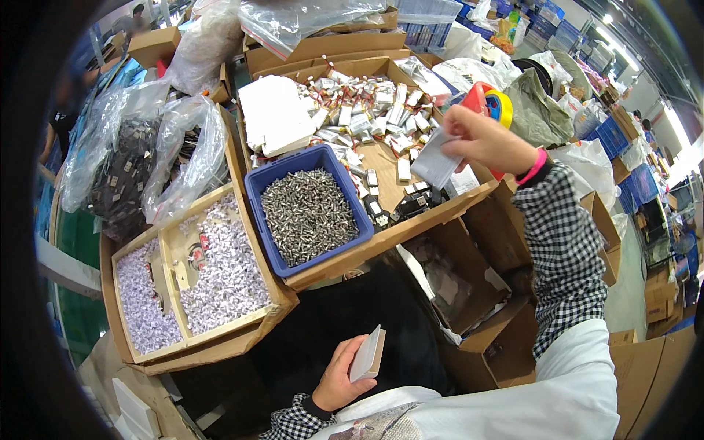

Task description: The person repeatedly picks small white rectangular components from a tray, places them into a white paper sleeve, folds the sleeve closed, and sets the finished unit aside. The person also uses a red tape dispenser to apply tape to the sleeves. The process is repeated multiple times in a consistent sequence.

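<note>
Low in front of my body, my left hand [343, 375] is closed round a small flat white box [368, 357] with a tan side. My right hand [484, 143] reaches out over a wide cardboard tray [396, 238] and pinches a thin, pale, folded paper leaflet [438, 158]. Beneath the leaflet, in the tray's near right corner, lie small black parts [414, 203] and another pale flat piece [462, 181]. Many small silver battery packs [359, 121] with thin wires are heaped across the tray. A stack of white sheets [275, 117] rests at its left.
A blue plastic bin [253, 198] full of small metal cylinders stands on the tray's left. Beside it, a divided wooden tray [171, 275] holds tiny pale plastic pieces. Clear bags of dark parts [121, 165] sit behind. Yellow tape [500, 108] and open cartons [469, 271] are to the right.
</note>
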A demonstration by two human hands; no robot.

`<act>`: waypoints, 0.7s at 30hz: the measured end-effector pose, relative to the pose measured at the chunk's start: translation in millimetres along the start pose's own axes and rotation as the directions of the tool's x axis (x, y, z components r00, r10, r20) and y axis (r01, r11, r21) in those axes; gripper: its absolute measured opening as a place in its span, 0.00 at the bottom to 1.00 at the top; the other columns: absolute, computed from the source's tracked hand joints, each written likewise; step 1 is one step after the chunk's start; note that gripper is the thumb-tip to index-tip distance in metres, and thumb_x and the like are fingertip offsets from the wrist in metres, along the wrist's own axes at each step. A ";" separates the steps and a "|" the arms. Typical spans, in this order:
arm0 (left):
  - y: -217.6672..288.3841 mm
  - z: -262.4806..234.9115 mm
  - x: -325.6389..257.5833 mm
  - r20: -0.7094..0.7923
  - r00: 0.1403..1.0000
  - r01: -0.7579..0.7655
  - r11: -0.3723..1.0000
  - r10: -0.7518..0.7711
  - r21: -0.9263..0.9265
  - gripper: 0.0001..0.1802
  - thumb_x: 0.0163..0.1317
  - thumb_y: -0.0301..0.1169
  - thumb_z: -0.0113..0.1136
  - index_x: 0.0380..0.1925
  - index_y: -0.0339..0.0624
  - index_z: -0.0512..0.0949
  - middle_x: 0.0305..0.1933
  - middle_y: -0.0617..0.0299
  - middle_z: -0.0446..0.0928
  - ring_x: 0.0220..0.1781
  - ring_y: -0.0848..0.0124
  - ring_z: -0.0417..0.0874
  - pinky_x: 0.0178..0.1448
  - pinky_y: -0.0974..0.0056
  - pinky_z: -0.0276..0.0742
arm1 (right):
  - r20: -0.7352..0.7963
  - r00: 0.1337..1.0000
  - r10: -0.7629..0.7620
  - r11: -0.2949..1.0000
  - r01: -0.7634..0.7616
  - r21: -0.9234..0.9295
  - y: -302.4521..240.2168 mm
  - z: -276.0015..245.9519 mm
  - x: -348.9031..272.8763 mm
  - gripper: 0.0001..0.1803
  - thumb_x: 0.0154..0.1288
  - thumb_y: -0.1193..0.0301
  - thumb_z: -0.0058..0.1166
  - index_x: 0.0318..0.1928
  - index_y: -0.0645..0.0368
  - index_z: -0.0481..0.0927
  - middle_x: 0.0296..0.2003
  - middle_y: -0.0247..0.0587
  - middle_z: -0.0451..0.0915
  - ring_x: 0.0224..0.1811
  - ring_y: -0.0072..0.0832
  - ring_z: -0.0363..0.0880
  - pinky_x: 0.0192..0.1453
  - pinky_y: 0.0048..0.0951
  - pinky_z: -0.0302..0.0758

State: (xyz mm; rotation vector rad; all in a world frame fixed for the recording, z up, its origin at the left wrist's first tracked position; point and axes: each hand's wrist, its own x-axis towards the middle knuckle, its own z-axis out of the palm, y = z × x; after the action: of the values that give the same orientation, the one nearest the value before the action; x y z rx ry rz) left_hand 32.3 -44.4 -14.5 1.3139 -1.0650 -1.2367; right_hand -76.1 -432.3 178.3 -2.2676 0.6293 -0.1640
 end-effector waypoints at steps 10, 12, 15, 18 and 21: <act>-0.7 -8.5 -7.5 -0.020 1.000 -0.005 0.999 0.004 -0.046 0.49 0.51 0.56 0.66 0.64 0.37 0.59 0.61 0.53 0.61 0.61 0.62 0.66 0.64 0.61 0.64 | 0.159 0.943 0.293 0.785 -0.142 -0.603 16.7 48.2 86.8 0.26 0.46 0.62 0.67 0.46 0.60 0.80 0.41 0.46 0.82 0.44 0.37 0.80 0.49 0.32 0.75; -2.4 -8.3 -8.5 -0.029 0.999 -0.017 0.996 0.015 -0.084 0.50 0.51 0.57 0.65 0.65 0.36 0.57 0.62 0.53 0.60 0.63 0.63 0.65 0.64 0.61 0.64 | 0.200 0.911 0.361 0.767 -0.168 -0.619 13.5 54.2 93.2 0.26 0.46 0.62 0.68 0.47 0.58 0.80 0.44 0.46 0.81 0.46 0.36 0.80 0.50 0.32 0.75; -5.3 -9.7 -9.8 -0.033 0.999 -0.024 0.996 0.021 -0.084 0.50 0.51 0.57 0.65 0.65 0.36 0.57 0.62 0.53 0.60 0.63 0.63 0.65 0.65 0.61 0.64 | 0.237 0.904 0.356 0.709 -0.096 -0.699 7.2 56.6 94.6 0.26 0.50 0.61 0.66 0.49 0.59 0.80 0.43 0.47 0.82 0.45 0.38 0.80 0.49 0.32 0.75; -7.3 -11.5 -11.7 -0.030 0.999 -0.035 0.998 0.034 -0.055 0.50 0.52 0.56 0.65 0.65 0.36 0.57 0.62 0.53 0.60 0.62 0.63 0.65 0.64 0.62 0.64 | 0.309 0.888 0.342 0.777 -0.082 -0.624 0.3 49.2 89.5 0.24 0.53 0.61 0.63 0.48 0.60 0.80 0.41 0.46 0.83 0.43 0.36 0.81 0.48 0.30 0.74; -7.4 -11.6 -14.4 -0.047 0.998 -0.044 0.997 0.042 -0.057 0.50 0.52 0.56 0.65 0.65 0.35 0.57 0.62 0.53 0.60 0.62 0.63 0.65 0.64 0.62 0.64 | 0.336 0.914 0.228 0.878 -0.045 -0.476 -6.9 37.7 82.1 0.20 0.56 0.63 0.60 0.47 0.61 0.81 0.39 0.45 0.83 0.40 0.32 0.81 0.46 0.29 0.75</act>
State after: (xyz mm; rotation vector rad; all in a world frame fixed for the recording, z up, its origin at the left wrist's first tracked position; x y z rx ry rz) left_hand 42.4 -28.2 -20.4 1.2632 -1.0131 -1.1919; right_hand 9.4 -443.9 150.7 -2.5879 0.6659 0.5510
